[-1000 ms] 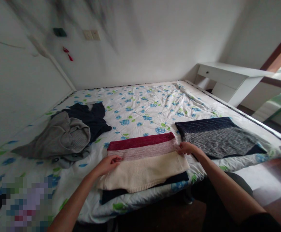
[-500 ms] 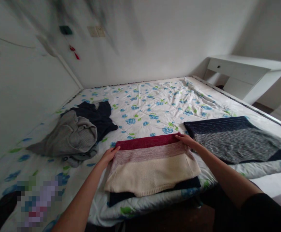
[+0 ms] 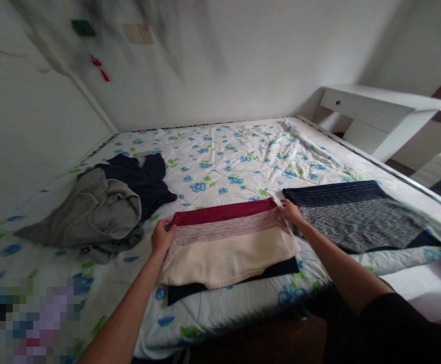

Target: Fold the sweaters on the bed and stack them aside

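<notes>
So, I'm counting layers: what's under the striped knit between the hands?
Dark navy fabric shows along the near edge, on the floral sheet; the striped knit covers the rest.

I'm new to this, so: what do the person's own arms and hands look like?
The left hand and right hand are gloveless and bare at the wrist. A black sleeve shows farther up on the right, none on the left.
</notes>
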A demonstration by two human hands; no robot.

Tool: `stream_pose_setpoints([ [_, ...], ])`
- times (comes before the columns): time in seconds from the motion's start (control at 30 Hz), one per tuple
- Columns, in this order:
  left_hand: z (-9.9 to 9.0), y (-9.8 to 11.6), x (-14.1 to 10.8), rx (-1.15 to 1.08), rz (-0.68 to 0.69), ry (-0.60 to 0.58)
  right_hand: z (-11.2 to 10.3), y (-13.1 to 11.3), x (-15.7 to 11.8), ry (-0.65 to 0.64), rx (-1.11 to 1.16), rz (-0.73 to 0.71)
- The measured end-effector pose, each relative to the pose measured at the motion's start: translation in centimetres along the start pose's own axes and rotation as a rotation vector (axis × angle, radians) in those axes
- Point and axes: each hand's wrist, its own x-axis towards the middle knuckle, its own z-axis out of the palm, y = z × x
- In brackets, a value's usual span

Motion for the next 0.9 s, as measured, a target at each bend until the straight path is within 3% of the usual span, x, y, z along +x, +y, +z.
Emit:
stream_pose_setpoints([
  [0.07,-0.2,1.0,-0.9,0.112,0.178,-0.077,-0.6,-0.5,-0.8,0.035,-0.147,-0.097],
  [0.17,0.1,2.1,-3.6,0.079,0.382,-0.386,-1.1,-2.5,-2.8,-0.022,-0.185,-0.318],
  [0.23,0.7,2.0,-6.5,0.071,0.465,-0.556,-0.7,-4.0,-4.8,-0.082,-0.135,-0.470],
  [0.33,1.8,0.6,-11.4,0.266,0.544,-0.734,0.5,-5.3,-9.0,-0.231,-0.085,-0.628],
  [0.47,1.2,-1.5,-16.5,0.501,0.591,-1.046,1.8,-4.8,-14.4,-0.527,-0.086,-0.636],
  [0.63,-4.0,-1.6,-18.2,0.426,0.521,-1.376,0.7,-3.3,-18.2,-0.655,0.026,-0.428],
  [0.7,-5.6,-1.0,-18.0,0.363,0.442,-1.426,-0.3,-2.7,-18.7,-0.713,0.042,-0.325],
  [0.77,-6.2,-0.1,-17.4,0.247,0.347,-1.383,-1.4,-2.0,-18.2,-0.801,0.059,-0.284],
  [0.83,-5.7,1.0,-16.3,0.100,0.229,-1.246,-2.8,-1.3,-16.7,-0.816,0.092,-0.289],
  [0.9,-4.8,1.9,-14.7,-0.038,0.123,-1.022,-4.1,-0.4,-14.5,-0.674,0.097,-0.309],
])
